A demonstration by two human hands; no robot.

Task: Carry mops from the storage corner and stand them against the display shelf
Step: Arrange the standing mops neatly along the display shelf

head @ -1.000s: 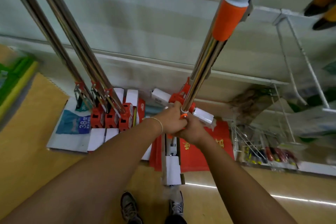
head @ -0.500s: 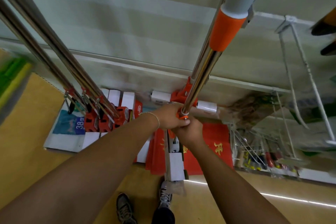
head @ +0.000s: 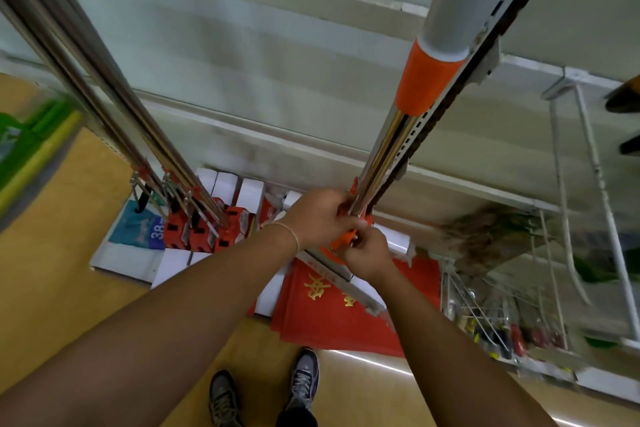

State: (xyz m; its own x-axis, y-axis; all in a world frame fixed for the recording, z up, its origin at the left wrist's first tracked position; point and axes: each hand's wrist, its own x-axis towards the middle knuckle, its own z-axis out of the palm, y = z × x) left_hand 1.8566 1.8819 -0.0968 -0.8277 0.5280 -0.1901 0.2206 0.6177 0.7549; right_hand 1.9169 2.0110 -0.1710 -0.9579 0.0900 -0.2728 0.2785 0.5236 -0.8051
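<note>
The mop (head: 391, 163) stands nearly upright in front of the person, its chrome pole rising toward the camera into an orange collar and a grey grip, its orange squeeze mechanism low down by the white head, and the pole lying close along the slotted upright of the display shelf (head: 460, 73). Both hands work at that orange joint: the left hand (head: 320, 218) is curled round the base of the pole and the orange fitting, and the right hand (head: 365, 253) pinches the orange lever just below it, fingers bent tight. The mop looks stiff and fairly light, long enough to be top-swingy, and the polished metal is likely slippery; a grasp on the orange collar or grey grip, with a second hand low on the pole, should steady it better than the bare chrome. Whether the head already rests on the floor I cannot tell, as the hands hide it. To the left, several more mops (head: 104, 90) lean together against the same shelf, their red and white heads (head: 207, 229) bunched on the floor over white cartons and a blue packet. Under the held mop lies a red mat (head: 332, 319) with gold characters. To the right a wire basket (head: 502, 319) holds small tools with coloured handles, too blurred to name. The person's shoes (head: 263, 388) stand on the yellow floor (head: 52, 288).
</note>
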